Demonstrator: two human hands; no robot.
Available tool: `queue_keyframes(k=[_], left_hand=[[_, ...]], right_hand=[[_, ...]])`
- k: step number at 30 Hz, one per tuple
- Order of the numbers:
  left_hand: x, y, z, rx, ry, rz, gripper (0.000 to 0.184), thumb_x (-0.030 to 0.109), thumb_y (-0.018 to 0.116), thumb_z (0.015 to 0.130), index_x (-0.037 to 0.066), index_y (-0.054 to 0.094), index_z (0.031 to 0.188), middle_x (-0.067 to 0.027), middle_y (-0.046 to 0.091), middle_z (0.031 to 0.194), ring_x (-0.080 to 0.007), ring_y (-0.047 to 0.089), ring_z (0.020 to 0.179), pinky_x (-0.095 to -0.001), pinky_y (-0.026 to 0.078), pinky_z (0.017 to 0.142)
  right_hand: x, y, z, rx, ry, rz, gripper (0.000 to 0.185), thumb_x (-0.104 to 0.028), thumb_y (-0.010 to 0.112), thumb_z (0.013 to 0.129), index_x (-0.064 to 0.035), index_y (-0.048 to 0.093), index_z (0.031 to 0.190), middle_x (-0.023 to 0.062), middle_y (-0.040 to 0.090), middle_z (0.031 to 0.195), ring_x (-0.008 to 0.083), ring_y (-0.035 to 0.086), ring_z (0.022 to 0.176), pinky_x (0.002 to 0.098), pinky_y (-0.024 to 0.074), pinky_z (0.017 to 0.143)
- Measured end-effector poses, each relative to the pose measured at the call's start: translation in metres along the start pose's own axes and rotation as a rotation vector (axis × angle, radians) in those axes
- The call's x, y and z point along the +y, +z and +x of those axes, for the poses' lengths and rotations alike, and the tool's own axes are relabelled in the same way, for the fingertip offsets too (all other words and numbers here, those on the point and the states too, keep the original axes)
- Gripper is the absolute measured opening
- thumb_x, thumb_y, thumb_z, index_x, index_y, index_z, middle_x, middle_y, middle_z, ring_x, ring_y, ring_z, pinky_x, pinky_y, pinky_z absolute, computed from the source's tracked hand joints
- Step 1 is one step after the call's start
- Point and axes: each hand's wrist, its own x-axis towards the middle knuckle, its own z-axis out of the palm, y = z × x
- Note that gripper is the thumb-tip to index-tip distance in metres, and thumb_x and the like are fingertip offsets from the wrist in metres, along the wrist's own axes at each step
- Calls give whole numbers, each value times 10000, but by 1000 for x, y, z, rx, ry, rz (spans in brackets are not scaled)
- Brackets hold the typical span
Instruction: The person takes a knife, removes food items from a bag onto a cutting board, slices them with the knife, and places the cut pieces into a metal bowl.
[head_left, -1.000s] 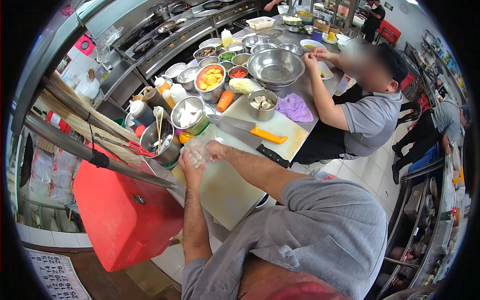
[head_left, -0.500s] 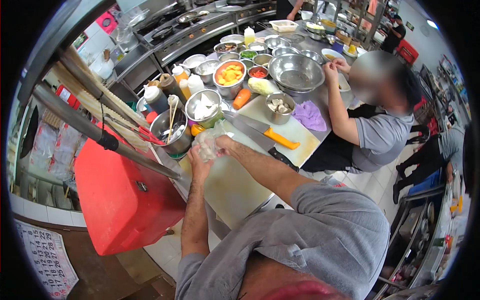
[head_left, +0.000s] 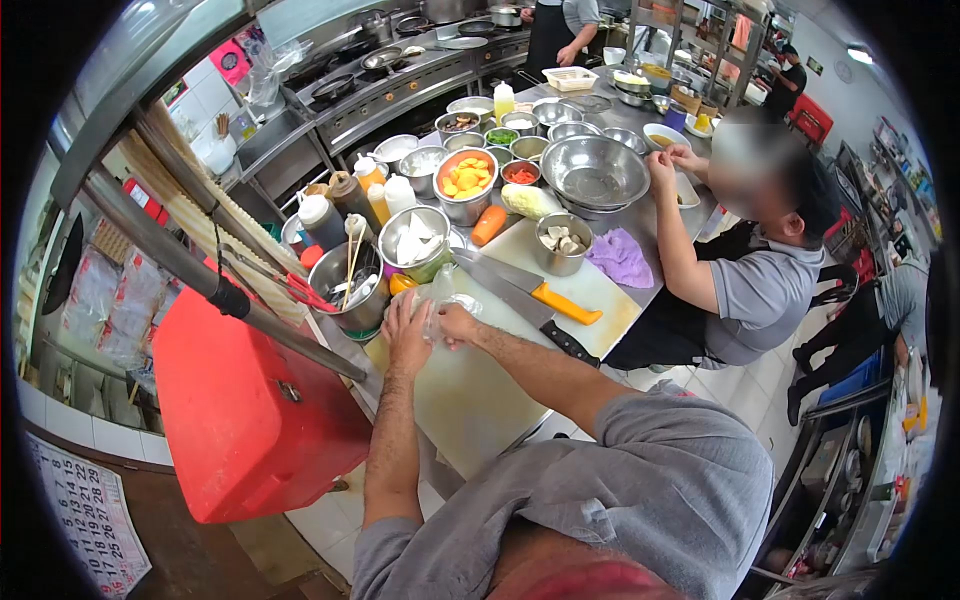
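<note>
A clear plastic bag (head_left: 440,292) is bunched between my hands above the near cutting board (head_left: 465,400). My left hand (head_left: 407,335) grips its left side, fingers pointing away from me. On the other side my right hand (head_left: 458,326) is closed on the bag with bent fingers. The bag's contents are mostly hidden. Just beyond stands a metal bowl of white pieces (head_left: 415,240), with a yellow pepper (head_left: 402,284) partly visible below it. Right of my hands lie a yellow-handled knife (head_left: 565,303) and a black-handled knife (head_left: 570,343), blades pointing away to the left.
A metal pot of utensils (head_left: 350,290) and a red bin (head_left: 260,400) are at left. Farther back are a carrot (head_left: 488,225), a cabbage (head_left: 530,203), a mushroom bowl (head_left: 562,243), a purple cloth (head_left: 622,257) and a large steel bowl (head_left: 594,170). A co-worker (head_left: 760,270) stands at right.
My hands and the bag have shifted slightly right and down in view. The bag looks flatter, and the white bulk seen in it earlier is less visible. The whole view has shifted a little.
</note>
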Motion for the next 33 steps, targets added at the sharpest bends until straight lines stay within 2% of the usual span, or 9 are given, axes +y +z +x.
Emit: queue_keyframes(k=[3,7,9,15,19,23,25,27,33], left_hand=[[-3,5,-2,43,32,-12,762,51,782,609,233,502,1294,-22,228,1501,-324,182,1379,-585,188,1061],[-4,-1,-4,23,30,-46,682,44,774,612,215,553,1235,-30,253,1494,-317,187,1383,-600,181,1060],[-4,-13,-13,-14,45,28,621,40,761,619,203,581,1190,-19,264,1493,-319,192,1384,-611,170,1060],[-6,-17,-35,5,1,159,575,4,679,661,197,583,1194,-40,300,1483,-329,220,1372,-634,173,1043],[51,-22,-44,304,2,-122,602,-49,566,685,121,531,1262,-144,361,1404,-364,313,1294,-574,239,1025],[93,17,-61,195,170,-448,571,14,649,734,98,503,1279,-146,386,1342,-347,392,1210,-442,356,1004],[111,28,-61,191,105,-501,538,46,679,745,89,519,1257,-144,404,1319,-338,401,1198,-428,374,992],[121,32,-55,186,59,-558,510,78,708,756,80,534,1235,-142,422,1296,-330,410,1186,-413,391,980],[118,46,-32,4,23,-620,417,115,734,750,31,580,1128,-136,528,1148,-284,554,998,-372,488,840]], right_hand=[[3,-25,-19,-227,46,143,246,-243,569,899,-25,640,988,58,596,708,110,527,456,267,437,375],[21,-51,-40,-47,-1,174,236,-257,564,924,-69,650,1037,66,603,727,142,563,543,304,486,488],[42,-55,-53,384,-630,-413,173,-217,591,884,-86,644,983,110,573,763,236,571,671,388,476,601],[76,-49,-89,587,-737,-1008,227,-164,584,830,-110,607,1050,124,496,913,304,475,897,445,387,736],[56,-54,-102,552,-528,-963,353,-346,565,882,-148,575,1174,145,492,1137,327,435,1081,515,346,892],[40,-107,-138,590,-528,-857,409,-282,627,851,-147,550,1230,141,487,1169,331,442,1106,522,350,908],[50,-130,-159,606,-524,-905,438,-274,655,831,-141,546,1233,144,489,1163,333,451,1098,515,358,902],[56,-141,-183,504,-302,-1078,539,-241,712,779,-104,522,1264,173,490,1143,342,464,1083,487,389,904],[61,-142,-184,292,-262,-897,657,-176,733,738,-36,457,1317,239,474,1138,378,459,1095,427,423,940]])
